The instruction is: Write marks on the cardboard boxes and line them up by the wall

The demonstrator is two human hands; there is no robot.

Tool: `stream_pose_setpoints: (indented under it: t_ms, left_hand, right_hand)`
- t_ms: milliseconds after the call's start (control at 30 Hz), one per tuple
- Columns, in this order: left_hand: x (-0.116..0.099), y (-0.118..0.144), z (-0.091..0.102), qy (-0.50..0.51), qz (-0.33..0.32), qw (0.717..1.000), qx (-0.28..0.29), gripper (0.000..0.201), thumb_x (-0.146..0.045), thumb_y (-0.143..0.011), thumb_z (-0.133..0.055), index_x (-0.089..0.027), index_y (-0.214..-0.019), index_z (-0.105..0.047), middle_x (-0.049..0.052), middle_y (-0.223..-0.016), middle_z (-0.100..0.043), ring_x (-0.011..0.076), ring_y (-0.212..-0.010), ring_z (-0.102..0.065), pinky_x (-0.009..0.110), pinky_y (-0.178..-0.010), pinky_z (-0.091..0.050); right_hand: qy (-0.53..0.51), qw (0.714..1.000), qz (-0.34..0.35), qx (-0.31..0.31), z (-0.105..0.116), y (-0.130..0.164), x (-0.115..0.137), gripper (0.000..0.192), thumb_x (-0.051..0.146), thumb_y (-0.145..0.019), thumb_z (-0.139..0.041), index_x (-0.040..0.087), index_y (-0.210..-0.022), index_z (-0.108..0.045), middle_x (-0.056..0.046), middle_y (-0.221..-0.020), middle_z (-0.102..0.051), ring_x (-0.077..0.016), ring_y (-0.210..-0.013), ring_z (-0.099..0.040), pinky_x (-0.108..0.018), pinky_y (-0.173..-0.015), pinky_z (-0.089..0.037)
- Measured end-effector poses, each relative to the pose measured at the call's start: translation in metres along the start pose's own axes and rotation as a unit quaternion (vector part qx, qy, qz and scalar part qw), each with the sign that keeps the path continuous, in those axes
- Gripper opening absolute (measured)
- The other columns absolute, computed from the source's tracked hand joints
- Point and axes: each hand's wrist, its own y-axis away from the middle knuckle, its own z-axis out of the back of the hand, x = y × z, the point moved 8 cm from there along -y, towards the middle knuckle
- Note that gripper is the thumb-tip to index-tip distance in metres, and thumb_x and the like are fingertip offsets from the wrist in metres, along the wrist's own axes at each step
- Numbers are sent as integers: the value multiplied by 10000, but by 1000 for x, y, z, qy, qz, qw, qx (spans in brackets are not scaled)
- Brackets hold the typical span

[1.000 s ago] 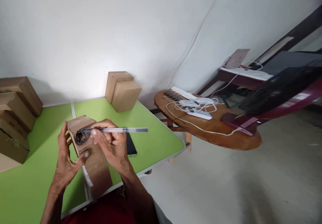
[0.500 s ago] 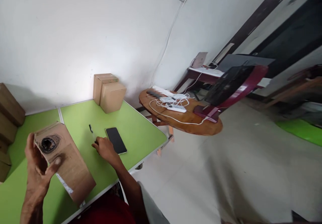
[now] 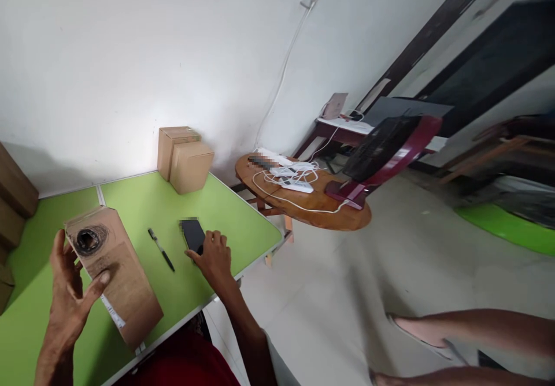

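A brown cardboard box is held tilted over the near edge of a green table, gripped by the left hand with the thumb pressed on its front face and the fingers wrapped behind. A dark ring is scribbled around a hole in the box's upper end, and a white label strip is seen along its lower edge. The right hand is laid flat on a black phone, its fingers spread over the lower part of the screen; whether the phone is actually gripped cannot be told. A pen is left lying free on the table between box and phone, touched by neither hand. Judged from this, the marking around the hole appears finished and the pen set aside, while the box is not yet put down. Two more cardboard boxes are stacked against the white wall, others at the left edge. A round wooden table carrying power strips and white cables stands beyond. Another person's bare legs are seen at lower right.
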Motion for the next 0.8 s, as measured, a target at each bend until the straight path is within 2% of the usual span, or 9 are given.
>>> stream_pose_setpoints:
  t_ms: [100, 267, 333, 433, 533, 600, 700, 733, 800]
  left_hand:
    - [2, -1, -5, 3, 11, 1000, 6, 1278, -627, -768, -1003, -454, -1824, -303, 122, -1832, -464, 490, -1718, -400, 763, -1355, -413]
    - [1, -2, -7, 8, 21, 1000, 3, 1257, -639, -750, -1004, -461, -1804, -342, 117, -1824, -480, 489, -1724, -393, 779, -1369, -374]
    - [-1, -2, -7, 3, 21, 1000, 2, 1256, -638, -750, -1004, -456, -1803, -344, 121, -1809, -503, 485, -1725, -396, 763, -1365, -394]
    - [-1, -2, -5, -3, 21, 1000, 0, 1244, -641, -761, -996, -454, -1803, -341, 124, -1831, -477, 487, -1731, -386, 764, -1363, -396]
    - [-1, -3, -6, 6, 24, 1000, 2, 1259, -627, -751, -1006, -442, -1803, -340, 133, -1844, -458, 490, -1738, -371, 772, -1372, -370]
    - [-1, -3, -7, 10, 33, 999, 3, 1271, -625, -747, -1009, -432, -1807, -335, 138, -1840, -464, 487, -1744, -360, 767, -1388, -341]
    - [0, -1, -7, 8, 55, 998, -3, 1268, -638, -762, -993, -409, -1813, -321, 144, -1855, -445, 474, -1749, -357, 735, -1394, -352]
    - [0, 0, -8, 9, 58, 998, -4, 1270, -644, -766, -988, -393, -1815, -318, 151, -1860, -435, 471, -1746, -364, 720, -1390, -369]
    - [-3, 3, -10, 17, 51, 999, -4, 1266, -652, -778, -978, -358, -1815, -316, 168, -1866, -423, 468, -1734, -386, 689, -1379, -398]
  right_hand:
    - [-20, 999, -40, 10, -1, -7, -26, 600, 416, -931, -939, 99, -1373, -688, -330, -1515, -674, -486, -1509, -602, -541, -1163, -519]
    - [-110, 992, -54, 24, -13, -25, -37, 673, 371, -756, -1029, 104, -1282, -704, -318, -1439, -737, -456, -1393, -716, -456, -1062, -576]
    - [-163, 985, -55, 29, -19, -28, -37, 597, 319, -723, -1016, 135, -1202, -711, -279, -1359, -787, -439, -1319, -755, -440, -1009, -595]
    - [-271, 961, -41, 45, -29, -26, -36, 338, 285, -786, -912, 200, -1027, -691, -138, -1102, -847, -334, -1085, -820, -358, -849, -618]
    - [-398, 914, -33, 77, -37, -18, -36, 244, 364, -875, -806, 221, -986, -644, -13, -796, -762, -221, -690, -753, -311, -650, -597]
    - [-471, 876, -29, 99, -39, -10, -36, 342, 478, -879, -815, 222, -1006, -626, 15, -733, -714, -183, -572, -680, -308, -593, -589]
    - [-561, 818, 1, 127, -32, 8, -30, 585, 685, -813, -892, 220, -1069, -648, -49, -865, -789, -204, -698, -755, -315, -632, -630]
    - [-602, 785, 23, 144, -27, 16, -24, 651, 723, -792, -925, 215, -1111, -672, -87, -960, -827, -228, -794, -798, -321, -658, -647]
    - [-684, 697, 82, 198, -15, 37, -6, 694, 714, -810, -974, 206, -1208, -721, -155, -1174, -862, -276, -977, -845, -344, -715, -682]
